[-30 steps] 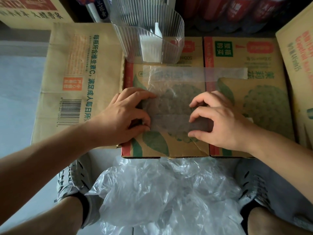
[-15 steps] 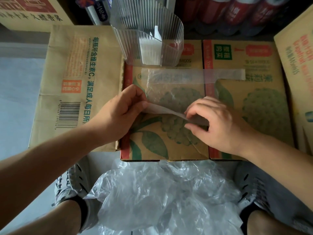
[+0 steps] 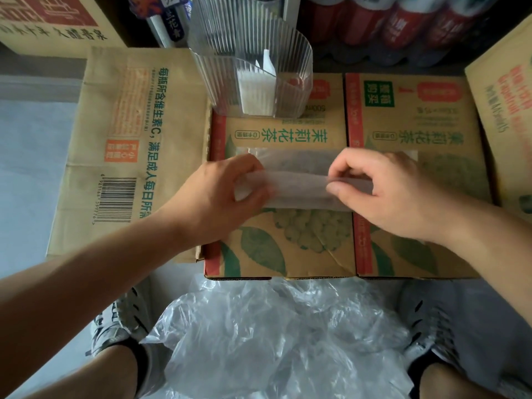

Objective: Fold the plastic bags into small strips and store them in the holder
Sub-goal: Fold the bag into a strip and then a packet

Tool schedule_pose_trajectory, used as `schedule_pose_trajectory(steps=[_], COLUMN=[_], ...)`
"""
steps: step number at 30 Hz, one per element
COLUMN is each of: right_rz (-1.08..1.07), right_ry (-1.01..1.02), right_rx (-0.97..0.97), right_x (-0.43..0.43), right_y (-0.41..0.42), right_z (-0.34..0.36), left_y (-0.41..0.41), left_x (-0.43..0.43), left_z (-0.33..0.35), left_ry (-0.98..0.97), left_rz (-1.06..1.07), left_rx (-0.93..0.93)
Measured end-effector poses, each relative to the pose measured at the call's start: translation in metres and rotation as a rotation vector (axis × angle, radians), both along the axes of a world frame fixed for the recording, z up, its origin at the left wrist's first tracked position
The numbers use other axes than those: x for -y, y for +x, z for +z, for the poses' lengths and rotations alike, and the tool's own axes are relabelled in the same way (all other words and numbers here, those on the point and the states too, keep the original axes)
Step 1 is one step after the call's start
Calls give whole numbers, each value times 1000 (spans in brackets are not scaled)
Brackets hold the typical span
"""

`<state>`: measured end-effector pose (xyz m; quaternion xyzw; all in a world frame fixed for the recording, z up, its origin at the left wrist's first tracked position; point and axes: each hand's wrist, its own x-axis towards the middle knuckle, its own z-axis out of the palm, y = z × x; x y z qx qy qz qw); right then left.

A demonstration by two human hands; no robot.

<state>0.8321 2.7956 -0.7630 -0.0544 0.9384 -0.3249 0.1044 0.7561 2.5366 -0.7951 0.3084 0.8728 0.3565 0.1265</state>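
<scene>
Pinching from both ends, the left hand [image 3: 224,194] and right hand [image 3: 383,191] hold the half-folded plastic bag [image 3: 299,188] over the cardboard box [image 3: 288,249], in front of the holder [image 3: 253,70]. Thin, limp and slippery, it should handle best gripped at the fold's ends, creases pressed flat.

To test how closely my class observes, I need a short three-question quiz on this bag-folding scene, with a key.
1. True or false: the holder already has something white in it.
2. Left hand, right hand: which pinches the bag? A: left only. B: right only. C: both.
3. Where does the pile of loose bags lie?
Key: 1 true. 2 C. 3 On the floor between the shoes, in front of the boxes.
</scene>
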Motion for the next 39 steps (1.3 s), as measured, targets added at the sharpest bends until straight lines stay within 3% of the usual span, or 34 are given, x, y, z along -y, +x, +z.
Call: schedule_pose_trajectory(steps=[8, 14, 22, 26, 34, 39], right_rz=[-128, -80, -40, -32, -47, -38], right_ry=[73, 117, 164, 164, 212, 214], right_rx=[3, -37, -25, -27, -94, -80], right_x=[-20, -20, -25, -25, -28, -27], right_y=[-32, -52, -66, -66, -66, -66], right_z=[-19, -28, -40, -41, -39, -37], left_y=[-20, -26, -26, -20, -13, -13], left_x=[-11, -21, -22, -19, -19, -25], left_z=[-8, -10, -6, -4, -5, -10], left_ry=[-101, -150, -2, -54, -253, -330], left_rz=[191, 242, 383, 336, 201, -67], left_rx=[86, 77, 113, 107, -70, -416])
